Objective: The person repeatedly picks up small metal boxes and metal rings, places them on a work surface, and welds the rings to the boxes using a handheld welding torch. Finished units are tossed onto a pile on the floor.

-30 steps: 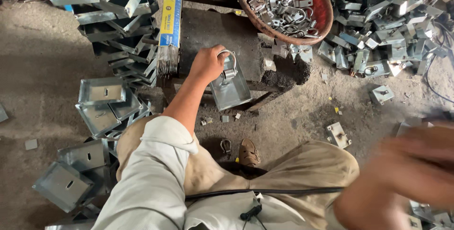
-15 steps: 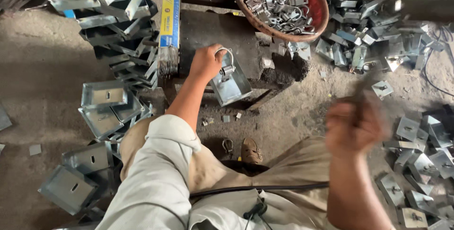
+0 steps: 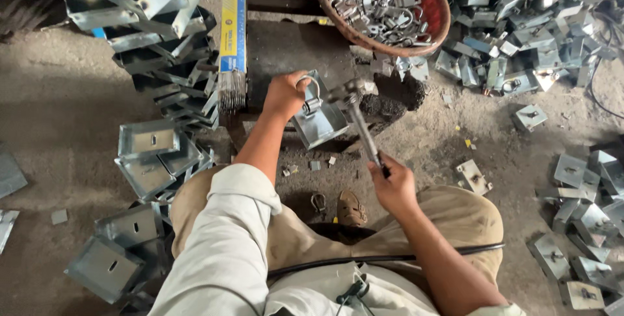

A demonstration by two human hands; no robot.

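Hammer over a metal bracket on the floor.
Left hand (image 3: pixel 284 93) fingers pinch the bracket (image 3: pixel 318 119); right hand (image 3: pixel 392 186) fingers wrap the hammer (image 3: pixel 359 123).

The left hand (image 3: pixel 284 93) is gripping a metal bracket (image 3: pixel 318 119) with a ring on the dark block (image 3: pixel 292 43), while the right hand (image 3: pixel 392 188) is holding a hammer (image 3: pixel 359 121) whose head is resting beside the ring, below the round basket (image 3: pixel 434 30) of metal rings.

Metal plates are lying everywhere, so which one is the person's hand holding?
The plate with the ring on the dark block, just below the red bowl. The left hand grips its ring; the other plates lie untouched on the ground.
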